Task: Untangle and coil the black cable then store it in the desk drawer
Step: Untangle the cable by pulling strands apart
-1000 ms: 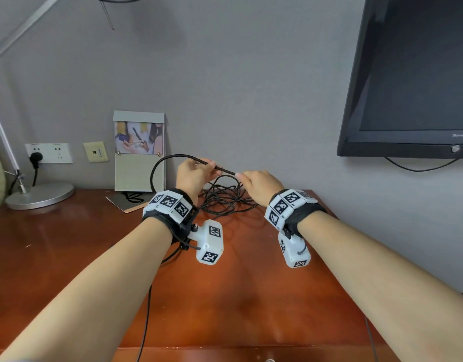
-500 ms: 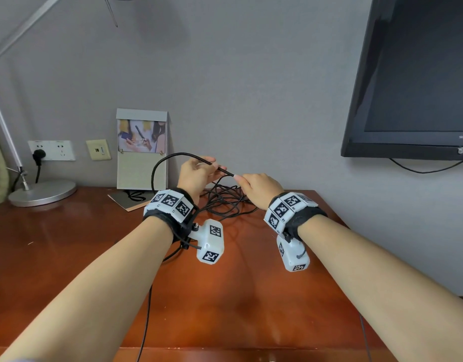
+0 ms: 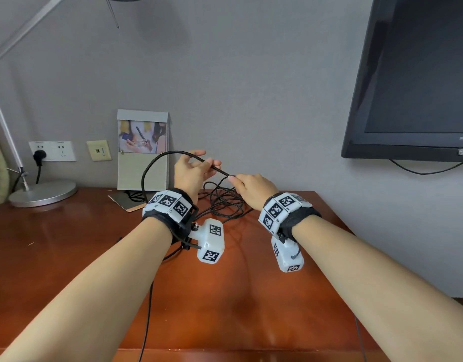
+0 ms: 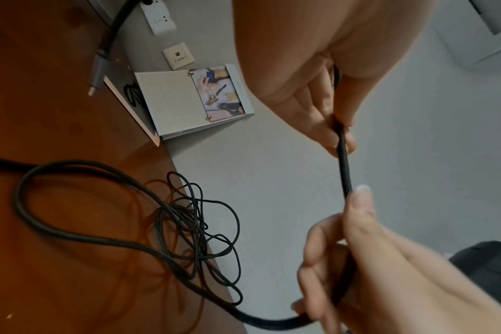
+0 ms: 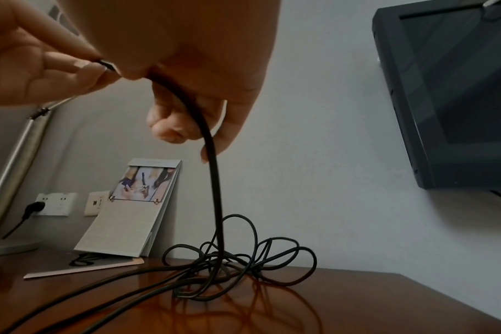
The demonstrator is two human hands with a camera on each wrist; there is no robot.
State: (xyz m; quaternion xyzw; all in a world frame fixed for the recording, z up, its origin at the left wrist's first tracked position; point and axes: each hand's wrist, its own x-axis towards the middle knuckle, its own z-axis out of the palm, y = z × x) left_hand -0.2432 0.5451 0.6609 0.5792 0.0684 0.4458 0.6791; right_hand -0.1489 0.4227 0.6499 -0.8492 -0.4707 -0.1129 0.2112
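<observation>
right now the black cable (image 3: 216, 170) runs as a short taut span between the left hand (image 3: 191, 176) and right hand (image 3: 253, 188), both pinching it, its tangled rest lying on the desk (image 3: 68, 244) below the right hand.

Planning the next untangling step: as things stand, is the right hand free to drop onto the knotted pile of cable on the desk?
Probably yes. The right hand hangs just above the tangled pile with nothing between them, but its fingers pinch the black cable, as does the left hand, so it must let go first.
</observation>
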